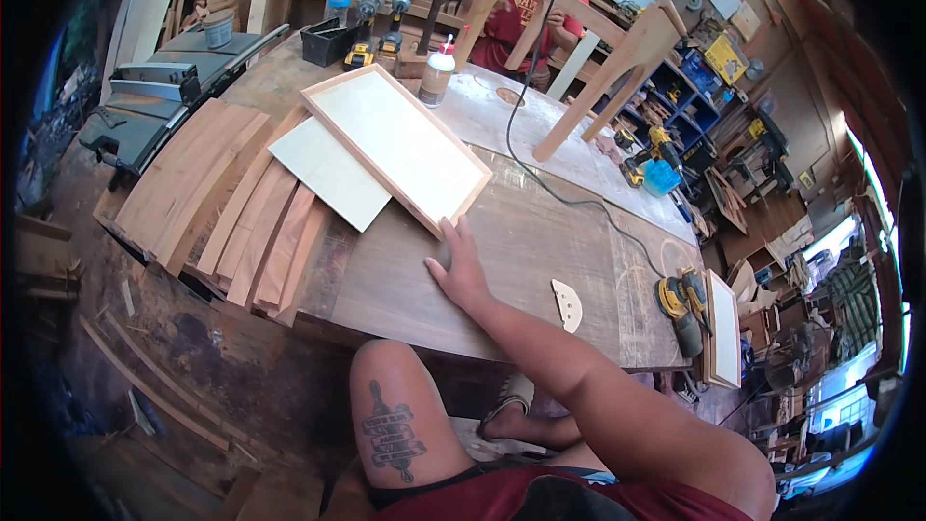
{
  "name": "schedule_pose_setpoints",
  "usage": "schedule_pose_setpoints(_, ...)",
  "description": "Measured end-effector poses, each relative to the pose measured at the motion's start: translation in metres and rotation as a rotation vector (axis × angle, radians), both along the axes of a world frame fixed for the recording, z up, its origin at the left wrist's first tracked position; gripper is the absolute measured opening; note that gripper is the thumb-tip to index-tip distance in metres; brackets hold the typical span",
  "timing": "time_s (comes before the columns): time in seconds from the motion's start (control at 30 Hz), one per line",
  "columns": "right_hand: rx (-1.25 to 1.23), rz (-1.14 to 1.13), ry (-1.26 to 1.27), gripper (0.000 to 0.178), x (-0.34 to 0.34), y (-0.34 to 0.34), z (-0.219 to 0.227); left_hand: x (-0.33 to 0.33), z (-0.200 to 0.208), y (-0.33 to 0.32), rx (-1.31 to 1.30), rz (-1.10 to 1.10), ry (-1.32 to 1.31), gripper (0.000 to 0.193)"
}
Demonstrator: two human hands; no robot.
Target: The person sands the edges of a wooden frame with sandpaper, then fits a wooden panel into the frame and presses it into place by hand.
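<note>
My right hand point(460, 273) reaches in from the lower right, fingers stretched and thumb spread away. Its fingertips touch the near corner of a wood-framed white panel point(400, 140), which lies at a slant on the workbench point(521, 251). Partly under that frame lies a plain thin white board point(333, 174). A small cream, rounded plate with holes point(567, 306) rests on the bench to the right of my forearm. My left hand is out of view.
Wooden boards point(193, 183) are stacked at the left, beside a table saw point(159, 96). A glue bottle point(438, 75), cordless drills point(365, 29) and a wooden chair-like frame point(588, 68) stand farther back. A dark cord runs to a sander point(682, 297); another person point(521, 24) is behind.
</note>
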State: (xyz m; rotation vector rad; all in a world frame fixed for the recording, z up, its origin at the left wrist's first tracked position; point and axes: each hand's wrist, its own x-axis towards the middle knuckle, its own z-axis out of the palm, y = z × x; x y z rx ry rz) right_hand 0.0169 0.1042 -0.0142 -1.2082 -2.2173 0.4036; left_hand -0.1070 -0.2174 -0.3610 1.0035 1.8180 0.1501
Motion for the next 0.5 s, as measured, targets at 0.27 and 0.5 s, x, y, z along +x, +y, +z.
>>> schedule_pose_setpoints(0.27, 0.034, -0.004, -0.014, 0.079, 0.0002, -0.0024, 0.0019, -0.0012, 0.001, 0.001, 0.003, 0.003, 0.008, 0.023)
schedule_pose_setpoints(0.5, 0.028, -0.001, -0.03, 0.079, 0.0002, -0.0027, 0.0012, -0.003, 0.0021, 0.0019, 0.006, 0.003, 0.017, 0.023)
